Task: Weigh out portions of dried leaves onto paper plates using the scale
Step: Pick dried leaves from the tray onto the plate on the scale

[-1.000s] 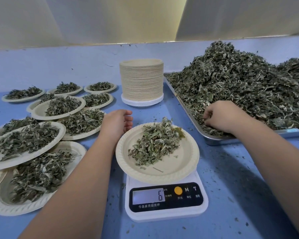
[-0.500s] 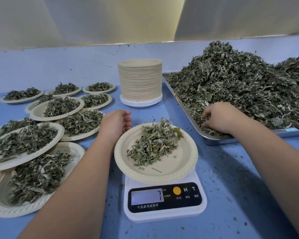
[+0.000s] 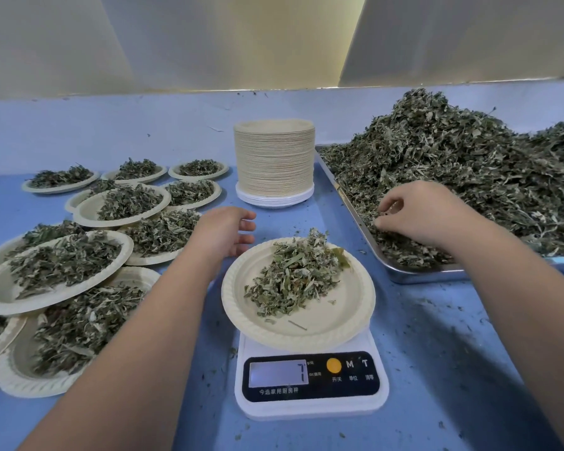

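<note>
A white digital scale point(image 3: 310, 382) stands on the blue table and its display reads 7. On it rests a paper plate point(image 3: 336, 320) with a small heap of dried leaves point(image 3: 293, 275). My left hand point(image 3: 223, 231) hovers just left of the plate's far rim, fingers loosely apart, holding nothing. My right hand point(image 3: 417, 216) is down in the big pile of dried leaves point(image 3: 469, 177) on a metal tray point(image 3: 420, 276), its fingertips pinching at leaves near the tray's left edge.
A tall stack of unused paper plates point(image 3: 274, 161) stands behind the scale. Several filled plates point(image 3: 62, 265) overlap one another at the left. Leaf crumbs dot the blue tabletop point(image 3: 437, 353) to the right of the scale.
The reading went from 6 to 7. My left hand's fingers have spread slightly. My right hand has lifted a little in the pile, fingers now pinching leaves.
</note>
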Action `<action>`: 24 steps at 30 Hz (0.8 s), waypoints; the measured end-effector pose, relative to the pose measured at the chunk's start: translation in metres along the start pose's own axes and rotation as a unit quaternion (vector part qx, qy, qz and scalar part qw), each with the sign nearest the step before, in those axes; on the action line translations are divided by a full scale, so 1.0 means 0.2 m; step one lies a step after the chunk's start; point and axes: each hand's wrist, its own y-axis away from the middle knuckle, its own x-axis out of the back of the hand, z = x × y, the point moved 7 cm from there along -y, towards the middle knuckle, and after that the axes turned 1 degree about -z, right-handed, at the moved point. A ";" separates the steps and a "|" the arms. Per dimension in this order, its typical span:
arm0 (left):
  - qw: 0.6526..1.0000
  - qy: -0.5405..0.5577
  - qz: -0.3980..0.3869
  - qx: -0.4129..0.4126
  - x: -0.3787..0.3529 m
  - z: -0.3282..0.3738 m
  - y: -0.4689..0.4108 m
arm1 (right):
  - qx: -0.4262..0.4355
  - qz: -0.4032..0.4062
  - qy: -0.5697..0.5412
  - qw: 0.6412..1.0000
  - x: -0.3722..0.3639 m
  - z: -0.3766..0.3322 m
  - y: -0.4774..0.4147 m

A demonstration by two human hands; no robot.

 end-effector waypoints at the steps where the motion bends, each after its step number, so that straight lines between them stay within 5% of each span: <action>1: 0.999 -0.041 0.004 -0.021 0.02 0.04 0.02 | 0.006 -0.004 -0.011 1.000 0.02 -0.03 0.01; 5: 0.979 -0.171 0.051 -0.101 0.12 0.21 0.09 | 0.044 -0.107 -0.036 0.993 0.04 -0.15 0.07; 10: 0.911 -0.404 -0.073 0.035 0.15 0.16 0.21 | 0.048 -0.232 -0.083 0.968 -0.03 -0.22 0.15; 14: 0.872 -0.460 -0.134 0.097 0.16 0.08 0.32 | 0.033 -0.287 -0.082 0.954 -0.08 -0.24 0.18; 19: 0.901 -0.390 -0.153 0.113 0.17 0.06 0.41 | 0.020 -0.369 -0.103 0.923 -0.14 -0.27 0.24; 24: 0.935 -0.309 -0.152 0.086 0.17 0.07 0.44 | 0.024 -0.358 -0.168 0.918 -0.12 -0.29 0.25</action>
